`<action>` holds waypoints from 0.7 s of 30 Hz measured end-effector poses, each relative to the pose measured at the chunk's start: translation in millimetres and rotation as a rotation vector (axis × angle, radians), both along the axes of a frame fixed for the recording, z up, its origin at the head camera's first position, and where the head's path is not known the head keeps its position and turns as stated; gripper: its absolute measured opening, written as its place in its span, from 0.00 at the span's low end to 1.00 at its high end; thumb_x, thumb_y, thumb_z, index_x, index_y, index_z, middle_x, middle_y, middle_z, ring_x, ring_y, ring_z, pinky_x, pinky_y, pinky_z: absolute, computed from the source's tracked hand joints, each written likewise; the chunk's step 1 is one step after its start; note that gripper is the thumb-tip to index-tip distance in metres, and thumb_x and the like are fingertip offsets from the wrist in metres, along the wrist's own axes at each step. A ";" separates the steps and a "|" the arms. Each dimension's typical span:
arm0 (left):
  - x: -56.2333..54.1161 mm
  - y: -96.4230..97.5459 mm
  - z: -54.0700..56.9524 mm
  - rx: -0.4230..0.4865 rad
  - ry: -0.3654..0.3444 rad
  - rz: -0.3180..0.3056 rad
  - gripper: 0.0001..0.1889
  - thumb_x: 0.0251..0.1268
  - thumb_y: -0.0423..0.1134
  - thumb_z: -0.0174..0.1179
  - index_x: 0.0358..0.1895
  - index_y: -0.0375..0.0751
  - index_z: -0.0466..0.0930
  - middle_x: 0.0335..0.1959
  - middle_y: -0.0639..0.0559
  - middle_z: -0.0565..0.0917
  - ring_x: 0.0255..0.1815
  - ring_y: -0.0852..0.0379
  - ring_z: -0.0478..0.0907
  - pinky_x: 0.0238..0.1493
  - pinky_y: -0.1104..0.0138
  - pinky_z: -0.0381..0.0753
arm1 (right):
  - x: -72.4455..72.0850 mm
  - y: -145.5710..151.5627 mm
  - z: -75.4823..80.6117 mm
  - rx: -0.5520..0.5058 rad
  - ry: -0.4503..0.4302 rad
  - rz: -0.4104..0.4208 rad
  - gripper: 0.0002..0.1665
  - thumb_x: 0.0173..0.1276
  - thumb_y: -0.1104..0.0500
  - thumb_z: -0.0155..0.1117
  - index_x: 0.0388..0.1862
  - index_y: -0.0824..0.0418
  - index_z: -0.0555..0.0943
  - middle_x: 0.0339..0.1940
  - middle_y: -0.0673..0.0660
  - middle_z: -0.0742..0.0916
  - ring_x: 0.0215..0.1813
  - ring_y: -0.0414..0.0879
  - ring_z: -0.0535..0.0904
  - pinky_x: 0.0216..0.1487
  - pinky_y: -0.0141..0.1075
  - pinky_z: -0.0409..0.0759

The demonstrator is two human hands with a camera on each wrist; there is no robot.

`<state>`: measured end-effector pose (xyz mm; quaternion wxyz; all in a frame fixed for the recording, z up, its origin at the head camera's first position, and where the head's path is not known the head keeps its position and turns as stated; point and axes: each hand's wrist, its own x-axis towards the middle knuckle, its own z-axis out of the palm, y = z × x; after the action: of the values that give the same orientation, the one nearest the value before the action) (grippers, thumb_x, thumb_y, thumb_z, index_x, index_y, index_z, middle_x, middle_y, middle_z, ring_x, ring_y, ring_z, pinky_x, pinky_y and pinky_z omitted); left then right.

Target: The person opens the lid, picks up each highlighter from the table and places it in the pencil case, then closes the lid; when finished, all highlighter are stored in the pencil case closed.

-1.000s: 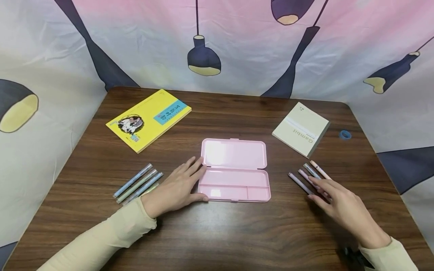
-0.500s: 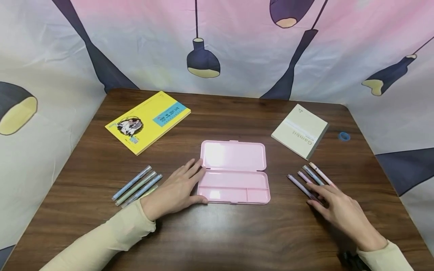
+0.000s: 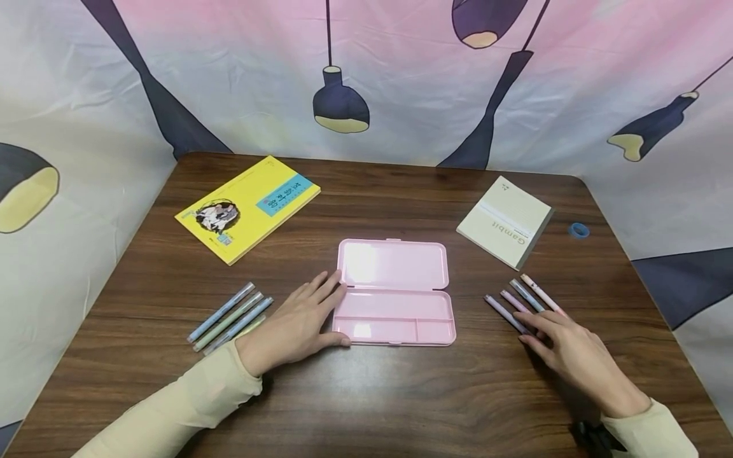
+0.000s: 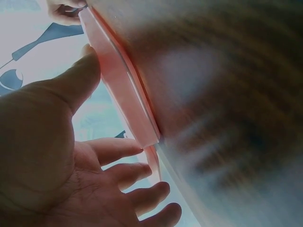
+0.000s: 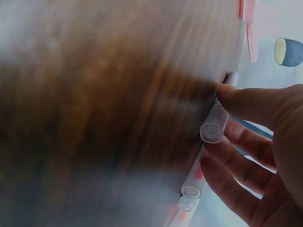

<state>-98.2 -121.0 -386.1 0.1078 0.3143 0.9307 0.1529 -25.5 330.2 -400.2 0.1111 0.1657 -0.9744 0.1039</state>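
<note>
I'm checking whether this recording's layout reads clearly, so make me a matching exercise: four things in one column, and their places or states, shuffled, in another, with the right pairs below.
Things
1. left hand
2. right hand
3. pink case
4. blue ring

Places and states
A. opened out, nothing in it
B. on the table, to the right of the Gambit notebook in the head view
C. touching a side edge of the pink case
D. thumb and fingers about a purple pen

Pairs
1-C; 2-D; 3-A; 4-B
</note>
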 end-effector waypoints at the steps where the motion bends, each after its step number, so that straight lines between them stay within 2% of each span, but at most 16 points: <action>1: -0.1 -0.1 -0.1 0.001 -0.002 0.000 0.48 0.61 0.63 0.64 0.77 0.36 0.59 0.80 0.38 0.52 0.80 0.36 0.48 0.75 0.42 0.54 | -0.2 0.3 0.2 -0.003 -0.005 0.002 0.26 0.53 0.61 0.79 0.54 0.53 0.86 0.32 0.41 0.80 0.28 0.33 0.72 0.20 0.33 0.67; 12: -0.5 0.3 0.3 -0.004 -0.036 0.018 0.48 0.61 0.64 0.63 0.77 0.39 0.58 0.81 0.41 0.51 0.80 0.37 0.49 0.74 0.40 0.54 | -0.7 1.2 -0.2 -0.022 -0.016 0.012 0.24 0.54 0.63 0.78 0.52 0.52 0.87 0.33 0.41 0.81 0.26 0.30 0.69 0.21 0.30 0.66; 21: 0.4 0.2 -0.2 -0.009 -0.032 0.014 0.48 0.61 0.64 0.63 0.77 0.38 0.59 0.81 0.40 0.51 0.79 0.37 0.50 0.73 0.39 0.54 | 0.4 2.3 0.8 -0.029 -0.037 0.002 0.22 0.57 0.63 0.76 0.52 0.52 0.87 0.34 0.41 0.80 0.27 0.29 0.68 0.22 0.30 0.65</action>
<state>-97.8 -120.8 -386.3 0.1230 0.3050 0.9317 0.1544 -25.1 332.6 -399.5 0.0955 0.1630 -0.9745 0.1210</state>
